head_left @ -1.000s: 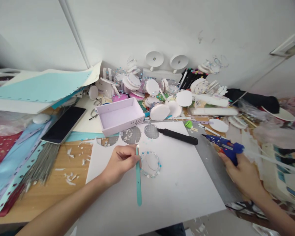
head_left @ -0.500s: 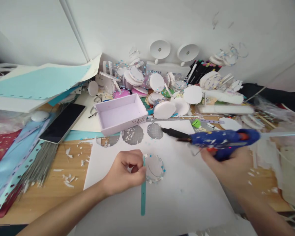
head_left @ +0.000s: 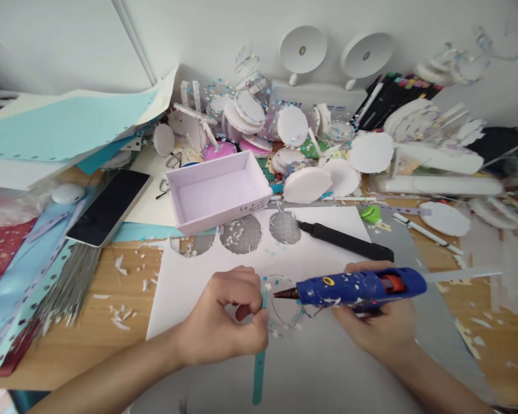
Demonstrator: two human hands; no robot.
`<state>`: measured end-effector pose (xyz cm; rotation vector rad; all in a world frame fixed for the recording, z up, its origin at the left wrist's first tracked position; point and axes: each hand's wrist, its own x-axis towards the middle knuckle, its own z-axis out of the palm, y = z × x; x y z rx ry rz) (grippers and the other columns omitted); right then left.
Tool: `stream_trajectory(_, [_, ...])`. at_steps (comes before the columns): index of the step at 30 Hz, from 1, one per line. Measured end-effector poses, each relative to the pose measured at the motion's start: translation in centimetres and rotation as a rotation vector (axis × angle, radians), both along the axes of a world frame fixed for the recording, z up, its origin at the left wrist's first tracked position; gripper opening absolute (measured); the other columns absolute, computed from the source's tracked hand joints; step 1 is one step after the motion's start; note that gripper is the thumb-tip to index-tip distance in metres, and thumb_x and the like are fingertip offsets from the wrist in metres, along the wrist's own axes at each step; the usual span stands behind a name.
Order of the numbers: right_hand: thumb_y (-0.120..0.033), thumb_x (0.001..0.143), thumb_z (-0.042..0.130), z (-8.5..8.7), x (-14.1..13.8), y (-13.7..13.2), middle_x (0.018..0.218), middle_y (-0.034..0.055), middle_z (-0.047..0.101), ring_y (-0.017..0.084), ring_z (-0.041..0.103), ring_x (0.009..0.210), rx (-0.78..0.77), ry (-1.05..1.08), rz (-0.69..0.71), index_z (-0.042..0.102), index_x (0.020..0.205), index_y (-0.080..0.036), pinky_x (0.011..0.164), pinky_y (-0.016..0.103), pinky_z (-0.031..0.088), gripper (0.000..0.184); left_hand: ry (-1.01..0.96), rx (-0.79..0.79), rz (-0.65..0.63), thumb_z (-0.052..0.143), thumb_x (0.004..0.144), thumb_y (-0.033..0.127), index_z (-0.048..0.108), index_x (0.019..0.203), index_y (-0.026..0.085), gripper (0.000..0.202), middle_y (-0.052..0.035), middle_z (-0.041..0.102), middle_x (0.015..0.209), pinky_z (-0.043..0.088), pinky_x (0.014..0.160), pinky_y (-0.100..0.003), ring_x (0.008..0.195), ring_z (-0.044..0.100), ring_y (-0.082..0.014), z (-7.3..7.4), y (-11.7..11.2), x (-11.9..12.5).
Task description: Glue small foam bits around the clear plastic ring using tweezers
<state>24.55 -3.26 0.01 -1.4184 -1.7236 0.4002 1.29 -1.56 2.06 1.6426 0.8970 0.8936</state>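
My left hand [head_left: 228,313] is closed in a pinch on a slim teal strip with a rounded end [head_left: 259,376], held upright over a white foam sheet [head_left: 198,374]. In my right hand [head_left: 382,328] is a blue hot glue gun [head_left: 349,290], a clear glue stick [head_left: 461,275] jutting from its back. The gun's nozzle points left, close to the strip; whether they touch I cannot tell. Beneath the nozzle lies a wire ring with small blue and white pieces [head_left: 282,330], partly hidden by the gun.
A lilac box [head_left: 220,192] stands behind the sheet's cut-out holes, with a black cutter-like tool [head_left: 349,241] to its right. White foam discs [head_left: 307,184] crowd the back. On the left lie a phone [head_left: 107,207], a bundle of thin wires [head_left: 69,284] and teal paper [head_left: 73,126].
My right hand has brought the glue gun left and down, its nozzle now near the strip. The black tool is more fully visible. My left hand keeps its pinch.
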Motion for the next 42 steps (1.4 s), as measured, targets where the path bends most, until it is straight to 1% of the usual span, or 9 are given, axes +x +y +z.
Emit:
stream_trajectory(9, [-0.020, 0.065, 0.066, 0.0, -0.1, 0.0, 0.052, -0.0068, 0.055, 0.012, 0.045, 0.033, -0.004, -0.036, -0.063, 0.051, 0.086, -0.024, 0.033, 0.023, 0.038, 0.026, -0.006, -0.015, -0.022, 0.052, 0.066, 0.007, 0.029, 0.049, 0.019, 0.031, 0.0053, 0.028, 0.048, 0.030, 0.056, -0.029, 0.051, 0.031, -0.0109, -0.1, -0.1, 0.0])
stream_trajectory(15, [-0.020, 0.067, 0.065, 0.1, 0.0, -0.1, 0.054, -0.0063, 0.056, 0.013, 0.049, 0.036, -0.017, -0.036, -0.045, 0.051, 0.087, -0.024, 0.036, 0.023, 0.040, 0.026, 0.000, -0.014, -0.023, 0.052, 0.066, 0.008, 0.028, 0.050, 0.019, 0.031, 0.0054, 0.028, 0.048, 0.030, 0.056, -0.029, 0.051, 0.030, -0.0112, -0.1, 0.1, 0.0])
stream_trajectory(20, [-0.019, 0.067, 0.064, -0.2, -0.1, -0.1, 0.053, -0.0070, 0.056, 0.012, 0.047, 0.033, -0.019, -0.061, -0.049, 0.049, 0.087, -0.025, 0.034, 0.023, 0.039, 0.025, 0.003, -0.011, -0.022, 0.052, 0.066, 0.008, 0.028, 0.049, 0.020, 0.032, 0.0054, 0.028, 0.047, 0.031, 0.056, -0.030, 0.050, 0.030, -0.0115, -0.1, -0.1, 0.0])
stream_trajectory(27, [-0.022, 0.067, 0.067, -0.8, 0.9, 0.0, 0.051, -0.0068, 0.056, 0.015, 0.054, 0.038, 0.038, -0.156, 0.002, 0.050, 0.092, -0.024, 0.037, 0.023, 0.044, 0.030, -0.025, -0.008, -0.038, 0.053, 0.065, 0.005, 0.031, 0.050, 0.019, 0.030, 0.0057, 0.029, 0.049, 0.029, 0.056, -0.028, 0.051, 0.030, -0.0107, -0.2, -0.2, -0.1])
stream_trajectory(31, [-0.025, 0.067, 0.069, -0.5, 0.7, -0.1, 0.053, -0.0056, 0.059, 0.014, 0.056, 0.040, 0.054, -0.154, -0.041, 0.050, 0.092, -0.023, 0.038, 0.022, 0.045, 0.031, -0.031, -0.014, -0.050, 0.052, 0.065, 0.004, 0.030, 0.051, 0.018, 0.030, 0.0058, 0.029, 0.049, 0.029, 0.057, -0.028, 0.051, 0.030, -0.0104, 0.0, -0.2, -0.1])
stream_trajectory(35, [-0.024, 0.066, 0.071, 0.1, 0.2, 0.1, 0.051, -0.0068, 0.055, 0.013, 0.052, 0.038, 0.075, -0.139, -0.047, 0.051, 0.088, -0.023, 0.036, 0.022, 0.044, 0.030, -0.027, -0.024, -0.050, 0.052, 0.066, 0.005, 0.030, 0.051, 0.018, 0.030, 0.0056, 0.029, 0.049, 0.028, 0.057, -0.028, 0.052, 0.030, -0.0106, -0.1, -0.1, -0.1])
stream_trajectory(38, [-0.028, 0.068, 0.070, 0.6, 0.9, 0.3, 0.062, -0.0019, 0.058, 0.013, 0.055, 0.045, 0.121, -0.140, -0.146, 0.054, 0.085, -0.021, 0.039, 0.023, 0.045, 0.025, -0.022, -0.040, -0.047, 0.052, 0.067, 0.007, 0.031, 0.050, 0.018, 0.030, 0.0054, 0.029, 0.049, 0.028, 0.056, -0.028, 0.052, 0.030, -0.0108, -0.3, -0.1, -0.3])
stream_trajectory(40, [-0.032, 0.070, 0.067, 0.9, 2.4, 0.3, 0.070, 0.0033, 0.062, 0.016, 0.059, 0.053, 0.125, -0.164, -0.260, 0.056, 0.080, -0.020, 0.043, 0.025, 0.047, 0.019, -0.015, -0.046, -0.040, 0.052, 0.068, 0.008, 0.030, 0.050, 0.019, 0.031, 0.0053, 0.029, 0.049, 0.028, 0.056, -0.029, 0.052, 0.029, -0.0109, -0.3, 0.0, -0.3])
stream_trajectory(42, [-0.034, 0.072, 0.066, 1.0, 4.8, 0.2, 0.072, 0.0067, 0.064, 0.021, 0.062, 0.060, 0.060, -0.211, -0.387, 0.059, 0.074, -0.020, 0.051, 0.030, 0.050, 0.016, -0.012, -0.052, -0.029, 0.052, 0.068, 0.008, 0.028, 0.050, 0.019, 0.032, 0.0051, 0.030, 0.049, 0.028, 0.056, -0.028, 0.052, 0.029, -0.0109, -0.2, 0.0, -0.4])
